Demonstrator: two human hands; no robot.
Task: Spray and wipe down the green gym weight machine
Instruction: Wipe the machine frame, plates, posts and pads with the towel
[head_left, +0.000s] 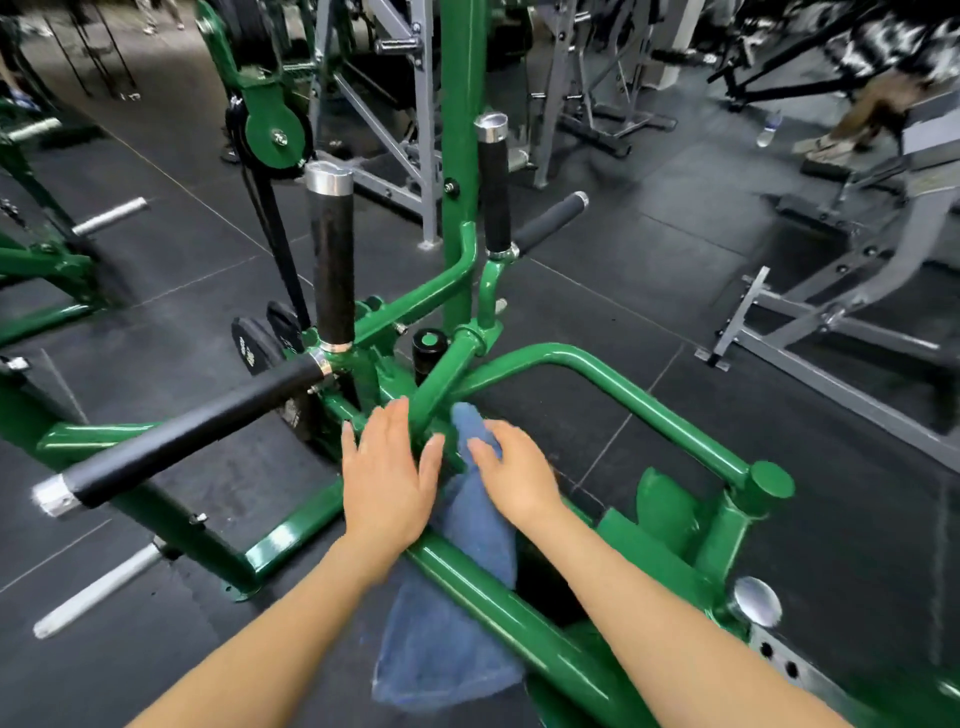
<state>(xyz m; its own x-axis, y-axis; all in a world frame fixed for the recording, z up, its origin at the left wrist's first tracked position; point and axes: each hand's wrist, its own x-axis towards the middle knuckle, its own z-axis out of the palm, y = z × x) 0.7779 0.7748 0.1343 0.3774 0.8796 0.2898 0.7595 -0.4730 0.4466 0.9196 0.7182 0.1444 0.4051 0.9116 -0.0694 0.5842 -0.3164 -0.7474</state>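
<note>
Green machine (597, 374), one blue towel (467, 613), left hand (387, 478) flat, right hand (514, 473) pressing towel.

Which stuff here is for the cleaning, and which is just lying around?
For the job:
blue terry cloth towel
green painted steel weight machine
left hand
right hand

Lying about:
clear plastic water bottle
grey metal bench frame

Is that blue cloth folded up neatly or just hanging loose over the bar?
Hanging loose. The blue terry cloth drapes over the green metal frame bar, its lower end dangling unfolded below, while the right hand rests on its upper part.
</note>
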